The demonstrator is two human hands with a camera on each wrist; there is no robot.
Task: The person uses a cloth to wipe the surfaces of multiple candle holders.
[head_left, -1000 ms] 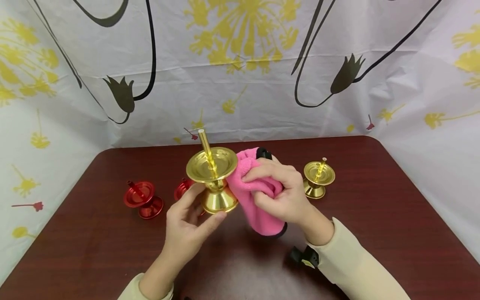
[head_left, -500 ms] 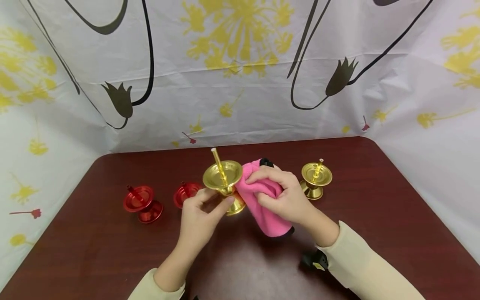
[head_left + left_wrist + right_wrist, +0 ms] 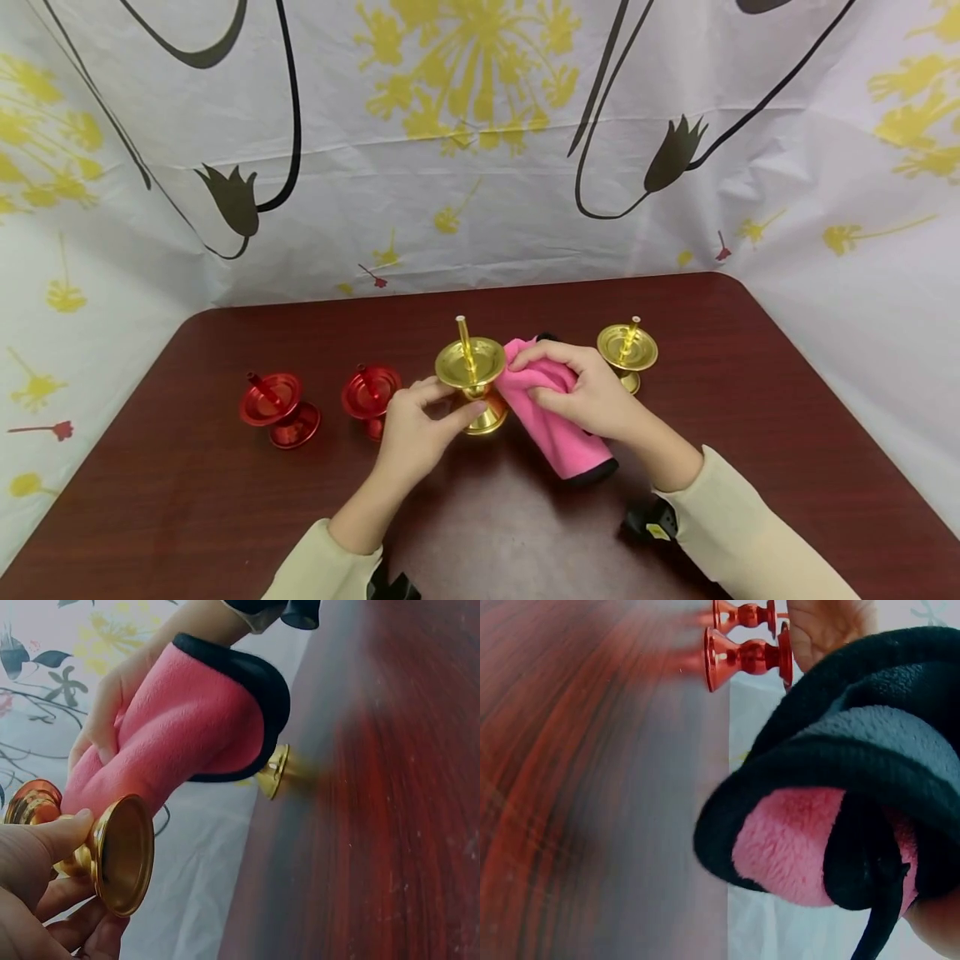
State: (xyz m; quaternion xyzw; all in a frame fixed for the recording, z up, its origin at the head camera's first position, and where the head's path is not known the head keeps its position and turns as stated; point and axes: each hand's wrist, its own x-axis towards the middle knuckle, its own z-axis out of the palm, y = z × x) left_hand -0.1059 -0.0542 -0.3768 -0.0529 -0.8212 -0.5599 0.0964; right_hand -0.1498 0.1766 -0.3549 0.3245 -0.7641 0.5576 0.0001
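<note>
In the head view my left hand [image 3: 420,429] grips a gold candlestick [image 3: 487,358] around its waist. It stands nearly upright low over the table, its dish and thin central tube on top. The left wrist view looks into the hollow underside of this candlestick [image 3: 126,859], my thumb across the narrow middle. Against its right side, my right hand [image 3: 603,396] pinches a bunched pink cloth [image 3: 562,437] with black edging. That cloth [image 3: 787,844] fills much of the right wrist view, showing a grey lining, and hides most of my right hand there.
Two red candlesticks [image 3: 272,402] stand on the dark red-brown table [image 3: 187,517] at left, one partly behind my left hand. Another gold candlestick [image 3: 628,348] is beyond my right hand. A white patterned sheet [image 3: 480,217] hangs around the table's back and sides.
My left hand has moved right and lower with the gold candlestick, which is now more upright. The right hand and cloth have shifted right and slightly down, and more of the second red candlestick shows.
</note>
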